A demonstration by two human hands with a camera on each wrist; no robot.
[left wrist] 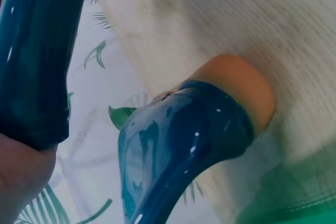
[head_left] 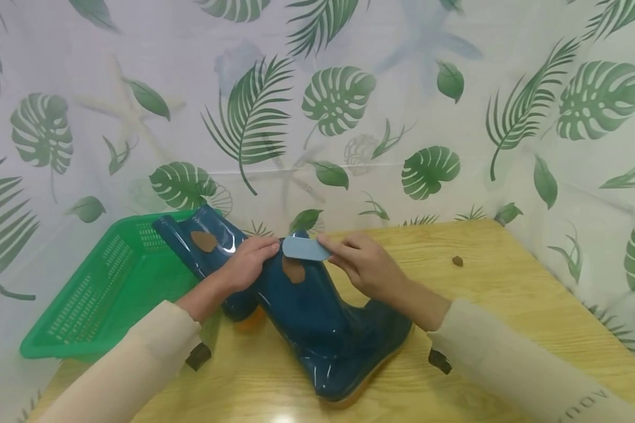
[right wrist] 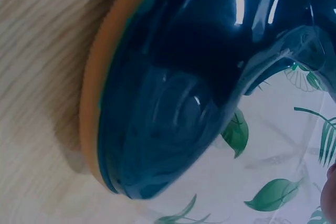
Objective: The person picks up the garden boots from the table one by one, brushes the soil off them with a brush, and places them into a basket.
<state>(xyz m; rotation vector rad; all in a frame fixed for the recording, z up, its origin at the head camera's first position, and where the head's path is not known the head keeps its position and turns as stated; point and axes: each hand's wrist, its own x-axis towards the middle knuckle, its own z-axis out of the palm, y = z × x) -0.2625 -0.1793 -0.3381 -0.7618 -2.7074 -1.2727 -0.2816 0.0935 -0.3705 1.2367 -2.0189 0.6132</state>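
A dark blue rubber boot (head_left: 307,317) with an orange sole stands tilted on the table, its shaft leaning left. My left hand (head_left: 249,261) grips the boot's top rim; in the left wrist view, part of that hand (left wrist: 23,174) shows under the shaft (left wrist: 37,51). In my right hand (head_left: 367,264) is a light blue, flat, round-ended brush-like tool (head_left: 304,248), pinched at its right end. The tool lies over the upper edge of a brown patch (head_left: 294,270) on the shaft; its underside is hidden. The right wrist view shows the boot's toe (right wrist: 168,124).
A second blue boot (head_left: 219,235), also with a brown patch (head_left: 204,241), leans by the green basket (head_left: 74,282) at the left. One small brown lump (head_left: 457,261) lies on the wooden table (head_left: 508,329) at the right. A leaf-patterned curtain (head_left: 381,147) hangs behind.
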